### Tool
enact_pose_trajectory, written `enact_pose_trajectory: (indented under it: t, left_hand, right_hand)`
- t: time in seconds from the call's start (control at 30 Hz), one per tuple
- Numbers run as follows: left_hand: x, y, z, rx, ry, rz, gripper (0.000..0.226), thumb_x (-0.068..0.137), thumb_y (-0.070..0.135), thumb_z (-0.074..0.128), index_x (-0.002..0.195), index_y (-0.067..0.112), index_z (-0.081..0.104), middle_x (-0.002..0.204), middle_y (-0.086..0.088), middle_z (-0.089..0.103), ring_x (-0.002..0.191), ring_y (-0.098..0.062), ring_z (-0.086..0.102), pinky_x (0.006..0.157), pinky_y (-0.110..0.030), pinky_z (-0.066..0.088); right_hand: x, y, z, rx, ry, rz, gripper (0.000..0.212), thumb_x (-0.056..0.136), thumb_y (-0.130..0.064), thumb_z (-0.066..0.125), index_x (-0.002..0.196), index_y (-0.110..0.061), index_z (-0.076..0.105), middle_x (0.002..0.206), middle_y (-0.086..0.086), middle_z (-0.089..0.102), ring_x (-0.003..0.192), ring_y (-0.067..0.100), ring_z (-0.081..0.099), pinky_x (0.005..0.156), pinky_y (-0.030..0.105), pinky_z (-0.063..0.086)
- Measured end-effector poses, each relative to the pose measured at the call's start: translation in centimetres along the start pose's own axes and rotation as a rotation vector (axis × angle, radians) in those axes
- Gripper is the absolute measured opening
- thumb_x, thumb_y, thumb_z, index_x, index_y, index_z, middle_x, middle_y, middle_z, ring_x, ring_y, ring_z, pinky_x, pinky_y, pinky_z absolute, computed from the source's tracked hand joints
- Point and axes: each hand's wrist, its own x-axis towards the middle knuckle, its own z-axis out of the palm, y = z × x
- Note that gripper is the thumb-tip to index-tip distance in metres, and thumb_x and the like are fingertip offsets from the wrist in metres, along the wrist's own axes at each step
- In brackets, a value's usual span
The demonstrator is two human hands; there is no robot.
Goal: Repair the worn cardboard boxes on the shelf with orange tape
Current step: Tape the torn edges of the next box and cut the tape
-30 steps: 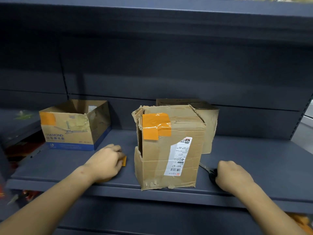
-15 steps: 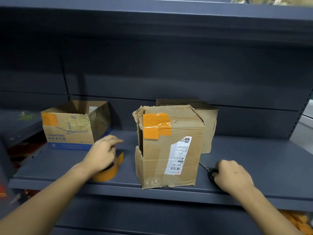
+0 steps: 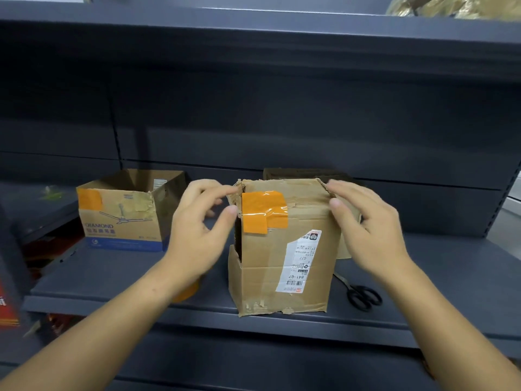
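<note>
A worn upright cardboard box stands at the front of the dark shelf, with an orange tape patch at its torn top left corner and a white label on its front. My left hand hovers at the box's upper left corner, fingers loosely spread, thumb near the torn edge. My right hand is at the upper right corner, fingers relaxed. Neither hand grips anything. The orange tape roll lies on the shelf, mostly hidden under my left wrist. Black scissors lie right of the box.
An open box with a fan picture and an orange patch sits at the left. Another brown box stands behind the middle one. The shelf above hangs low overhead. Red items show on a lower level at the far left.
My left hand let go of the tape roll and my right hand let go of the scissors. Both rose to the top corners of the middle box.
</note>
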Motion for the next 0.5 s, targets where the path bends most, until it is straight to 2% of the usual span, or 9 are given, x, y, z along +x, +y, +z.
enact_pose_trajectory:
  t: [0.07,0.17,0.33,0.5]
  left_hand:
    - [0.0,1.0,0.4,0.024,-0.046,0.051,0.035,0.091,0.031,0.059,0.118,0.014,0.071,0.119,0.001,0.056,0.112,-0.016,0.056,0.093,-0.027,0.047]
    - [0.1,1.7,1.1,0.077,-0.065,0.114,0.033,0.091,0.033,0.063,0.117,0.016,0.074,0.127,0.000,0.061,0.119,-0.023,0.054,0.104,-0.034,0.043]
    - [0.1,1.1,2.3,0.066,-0.100,0.068,0.028,0.089,0.017,0.074,0.116,0.012,0.074,0.126,0.001,0.068,0.125,-0.027,0.054,0.107,-0.047,0.044]
    - [0.0,0.4,2.6,0.027,-0.115,0.045,0.032,0.085,0.017,0.077,0.116,0.013,0.074,0.122,0.003,0.070,0.129,-0.026,0.052,0.107,-0.050,0.045]
  right_hand:
    - [0.6,-1.0,0.8,-0.058,-0.079,-0.132,0.031,0.095,-0.025,0.059,0.122,-0.015,0.072,0.128,-0.012,0.062,0.127,0.015,0.056,0.111,0.032,0.040]
    - [1.1,-1.7,1.9,-0.162,-0.212,-0.258,0.031,0.095,-0.025,0.063,0.122,-0.013,0.073,0.132,0.000,0.066,0.132,0.024,0.053,0.115,0.041,0.037]
    - [1.3,-1.6,2.6,-0.240,-0.272,-0.252,0.027,0.095,-0.025,0.066,0.120,-0.019,0.074,0.127,-0.005,0.070,0.125,0.019,0.061,0.105,0.043,0.045]
    - [1.3,-1.5,2.8,-0.224,-0.282,-0.229,0.028,0.095,-0.029,0.064,0.119,-0.021,0.075,0.126,-0.007,0.070,0.124,0.018,0.062,0.103,0.048,0.046]
